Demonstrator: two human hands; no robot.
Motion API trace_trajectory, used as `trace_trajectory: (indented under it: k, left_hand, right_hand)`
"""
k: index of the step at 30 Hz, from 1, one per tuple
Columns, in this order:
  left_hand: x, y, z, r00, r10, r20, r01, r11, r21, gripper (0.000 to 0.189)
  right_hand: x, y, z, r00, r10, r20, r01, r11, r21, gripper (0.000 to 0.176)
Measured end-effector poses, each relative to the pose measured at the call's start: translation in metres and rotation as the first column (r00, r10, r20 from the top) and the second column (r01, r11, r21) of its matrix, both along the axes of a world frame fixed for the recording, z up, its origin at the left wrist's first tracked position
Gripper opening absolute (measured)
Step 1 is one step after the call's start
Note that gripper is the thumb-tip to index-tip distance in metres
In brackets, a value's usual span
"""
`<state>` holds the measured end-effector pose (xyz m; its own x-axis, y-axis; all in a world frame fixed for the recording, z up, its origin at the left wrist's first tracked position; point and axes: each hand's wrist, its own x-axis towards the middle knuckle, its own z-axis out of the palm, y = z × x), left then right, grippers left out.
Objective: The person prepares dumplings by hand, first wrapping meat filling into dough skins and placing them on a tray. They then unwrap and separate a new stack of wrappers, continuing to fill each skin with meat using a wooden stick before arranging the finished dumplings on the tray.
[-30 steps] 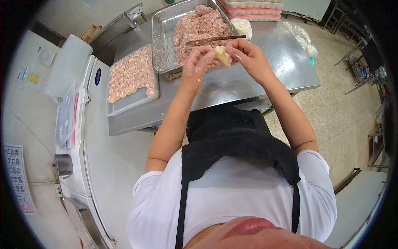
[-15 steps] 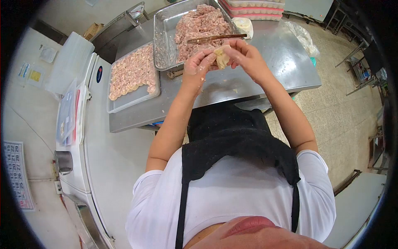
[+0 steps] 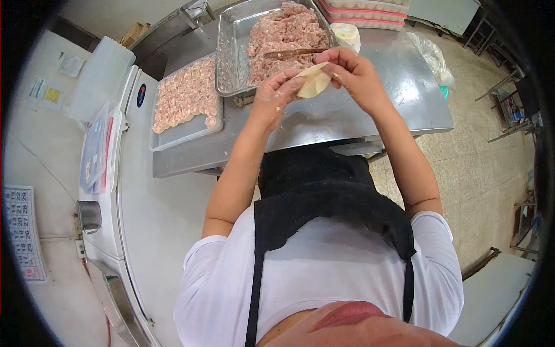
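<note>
A thin, round, pale yellow dumpling wrapper [image 3: 314, 84] is spread between my two hands above the near edge of the metal tray [image 3: 230, 63]. My left hand [image 3: 275, 97] pinches its left edge; bits of meat cling to the fingers. My right hand [image 3: 355, 78] grips the upper right edge with thumb and fingers. Behind the hands, ground meat [image 3: 283, 34] is heaped in the tray. A flat wooden stick [image 3: 292, 53] lies across the meat, its right end hidden by my right hand. A stack of round wrappers [image 3: 346, 33] sits right of the tray.
On the left, a clear plastic tray [image 3: 191, 128] holds rows of filled dumplings [image 3: 184, 95]. Red-rimmed containers [image 3: 367, 16] are stacked at the table's far side. The steel table [image 3: 381, 104] ends near my apron. A white freezer [image 3: 136, 173] stands at left.
The wrapper was bunched and folded between my fingers; now it is opened out flatter. My right hand has moved slightly up and over the stick's end. The camera view has shifted a little.
</note>
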<state>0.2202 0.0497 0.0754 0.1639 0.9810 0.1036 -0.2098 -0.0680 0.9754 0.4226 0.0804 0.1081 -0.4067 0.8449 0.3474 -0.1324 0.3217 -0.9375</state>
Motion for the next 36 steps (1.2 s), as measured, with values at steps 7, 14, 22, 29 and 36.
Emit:
trace_trajectory:
  k: [7, 14, 22, 29, 36]
  left_hand:
    - [0.0, -0.007, 0.013, 0.932, -0.045, 0.361, 0.113, 0.979, -0.169, 0.034]
    - [-0.001, -0.011, 0.028, 0.854, 0.277, -0.441, -0.146, 0.94, 0.307, 0.022]
    - [-0.038, -0.048, 0.05, 0.53, 0.406, -0.745, 0.185, 0.801, 0.569, 0.026]
    - [-0.056, -0.055, 0.042, 0.544, 0.427, -0.722, 0.255, 0.736, 0.627, 0.017]
    - [-0.078, -0.066, 0.03, 0.847, -0.081, -0.526, 0.258, 0.927, 0.274, 0.028]
  right_hand:
    - [0.003, 0.004, 0.001, 0.999, 0.021, -0.036, -0.025, 0.994, -0.107, 0.018]
    - [0.011, 0.003, -0.014, 0.997, 0.068, 0.028, -0.06, 0.976, -0.208, 0.018]
    - [0.016, 0.059, -0.014, 0.75, -0.424, 0.508, -0.061, 0.72, 0.691, 0.023]
    - [-0.014, 0.126, -0.029, 0.431, -0.531, 0.73, -0.296, 0.681, 0.67, 0.028]
    - [-0.035, 0.139, -0.031, 0.422, -0.504, 0.754, -0.387, 0.652, 0.652, 0.017]
